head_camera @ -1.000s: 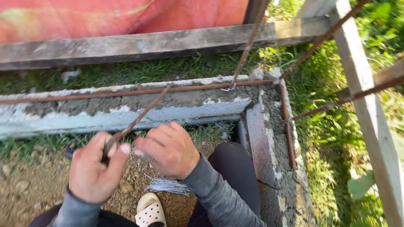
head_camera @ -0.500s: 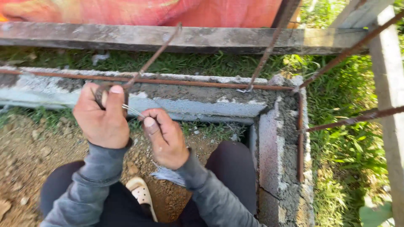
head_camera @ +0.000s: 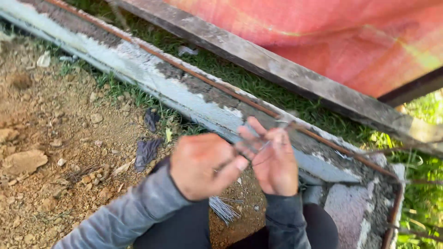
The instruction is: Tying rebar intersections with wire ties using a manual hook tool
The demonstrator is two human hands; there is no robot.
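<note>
Both hands meet just in front of the low grey concrete-block wall, and between them runs a short length of thin silvery tie wire — blurred, but visible from the left thumb across to the right fingers. The left hand is clenched, its grip pinching one end of that wire between thumb and forefinger; the right hand is half-open with fingers spread upward, the wire lying across its palm side, so it grasps loosely at best. The long rusty steel reinforcing bar lies along the top of the wall, and no wire loop shows around it near the hands; by that reading the tie here is not yet made, the wire still only being readied. A small bundle of spare thin wires lies on the ground below the wrists, beside the dark trousers. The ground is bare brown soil with stones and scraps of dark cloth; beyond the wall come a strip of grass, a weathered grey timber plank and a red-orange tarpaulin — an outdoor building site in daylight.
</note>
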